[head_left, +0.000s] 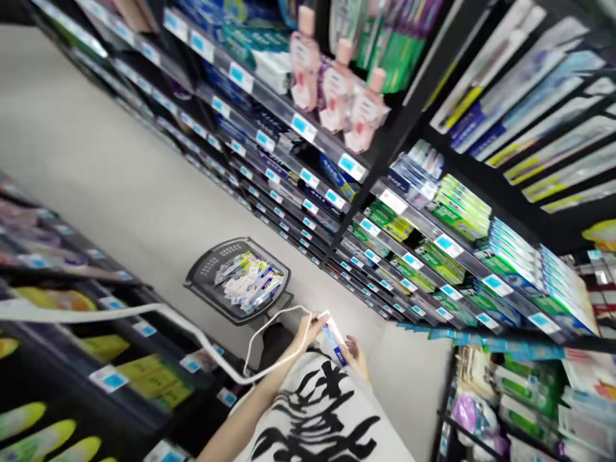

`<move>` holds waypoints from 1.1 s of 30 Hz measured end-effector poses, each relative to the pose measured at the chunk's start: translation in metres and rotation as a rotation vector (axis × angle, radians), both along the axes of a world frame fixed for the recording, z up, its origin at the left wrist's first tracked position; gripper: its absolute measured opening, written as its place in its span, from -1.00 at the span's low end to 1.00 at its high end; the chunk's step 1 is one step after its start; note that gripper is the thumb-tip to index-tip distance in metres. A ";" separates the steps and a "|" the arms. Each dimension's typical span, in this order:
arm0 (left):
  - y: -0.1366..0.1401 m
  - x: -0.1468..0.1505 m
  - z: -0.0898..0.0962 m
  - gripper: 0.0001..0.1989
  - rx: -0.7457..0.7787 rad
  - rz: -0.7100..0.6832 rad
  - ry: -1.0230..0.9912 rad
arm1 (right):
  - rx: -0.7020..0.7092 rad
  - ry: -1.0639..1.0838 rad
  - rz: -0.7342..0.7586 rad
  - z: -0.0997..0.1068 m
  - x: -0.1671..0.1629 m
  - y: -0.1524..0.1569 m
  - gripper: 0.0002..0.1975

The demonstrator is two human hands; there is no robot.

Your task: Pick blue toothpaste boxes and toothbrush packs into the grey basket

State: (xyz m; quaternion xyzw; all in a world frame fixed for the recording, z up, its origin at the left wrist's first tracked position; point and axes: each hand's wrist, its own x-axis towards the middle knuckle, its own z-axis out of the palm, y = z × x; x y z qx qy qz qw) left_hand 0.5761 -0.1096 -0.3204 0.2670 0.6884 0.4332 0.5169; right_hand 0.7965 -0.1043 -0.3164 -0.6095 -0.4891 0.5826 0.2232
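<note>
I stand in a shop aisle, the view tilted. My left hand (308,328) and my right hand (356,356) both hold a small white, blue and red box (333,339), held low in front of my white shirt with black print (312,417). A white cable (192,330) loops across my left forearm. On the floor just beyond my hands stands a dark shopping basket (206,266) with several similar small boxes inside.
Black shelves with blue price tags line the right side, stocked with green and blue toothpaste boxes (462,218) and pink bottles (337,96). Another shelf unit (72,359) with yellow packs stands at the left. Pale floor (86,154) runs between them.
</note>
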 end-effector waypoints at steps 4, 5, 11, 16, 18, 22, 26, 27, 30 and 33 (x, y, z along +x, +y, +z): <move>0.016 0.015 0.019 -0.47 0.129 -0.013 -0.055 | -0.012 0.141 -0.037 0.011 0.023 -0.003 -0.35; 0.019 0.013 0.025 -0.45 0.154 -0.028 -0.074 | -0.014 0.168 -0.045 0.014 0.027 -0.003 -0.35; 0.021 0.009 0.064 -0.25 0.281 -0.144 -0.185 | 0.074 0.275 -0.161 0.038 0.028 0.015 -0.41; 0.010 0.033 0.069 -0.30 0.301 -0.176 -0.286 | 0.231 0.359 -0.305 0.074 0.000 0.043 -0.43; 0.004 0.039 0.067 -0.32 0.296 -0.222 -0.341 | 0.266 0.435 -0.323 0.091 -0.014 0.052 -0.45; 0.002 0.033 0.068 -0.41 0.285 -0.347 -0.383 | 0.302 0.620 -0.375 0.119 -0.048 0.065 -0.56; 0.015 0.004 0.072 -0.39 0.284 -0.362 -0.357 | 0.333 0.613 -0.486 0.120 -0.090 0.061 -0.60; 0.020 -0.005 0.073 -0.38 0.283 -0.354 -0.350 | 0.335 0.585 -0.511 0.117 -0.102 0.059 -0.59; 0.032 -0.035 0.073 -0.43 0.293 -0.347 -0.308 | 0.314 0.580 -0.530 0.107 -0.138 0.053 -0.52; 0.038 -0.063 0.072 -0.48 0.328 -0.304 -0.239 | 0.334 0.617 -0.497 0.103 -0.171 0.052 -0.50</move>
